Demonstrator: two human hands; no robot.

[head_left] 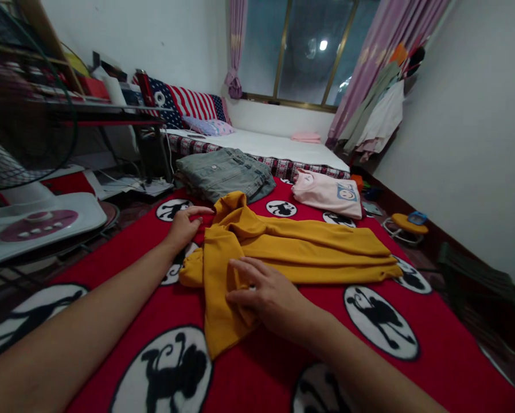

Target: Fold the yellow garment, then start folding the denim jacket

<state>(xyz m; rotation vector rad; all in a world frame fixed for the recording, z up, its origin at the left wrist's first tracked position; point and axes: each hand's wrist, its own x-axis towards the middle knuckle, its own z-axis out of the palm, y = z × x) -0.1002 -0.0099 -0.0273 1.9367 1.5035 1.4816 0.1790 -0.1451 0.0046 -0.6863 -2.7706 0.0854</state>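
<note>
Yellow garment: the yellow garment point(318, 246) lies at the middle of the frame, spread on the red blanket point(249, 378) with its round black-and-white animal prints.
Long axis: the narrow body runs nearly level across the frame, from left of centre to an even-edged end at centre right, dipping slightly that way.
Flap: a broad flap point(218, 292) crosses the left end and points down the frame, its corner towards the bottom edge.
Bunched top: a thick, rumpled part point(234, 209) rises above the flap and points to the top of the frame.
Left hand: the left hand point(184, 229) is left of centre, grip loose and spread, no cloth between thumb and fingers; the fingertips are just beside the bunched top.
Right hand: the right hand point(261, 292) is over the flap, fingers curled and thumb low; whether its grip pinches cloth I cannot tell.
Yellow cloth: probably light, soft and limp, not fragile, creasing easily; slipperiness is hard to judge.
Best hold: likely the flap's free edge or the layered end at right, all layers taken together.
Nearby clothes: a folded denim garment point(227, 172) is above centre, a pink shirt point(322, 192) upper right of centre.
</note>
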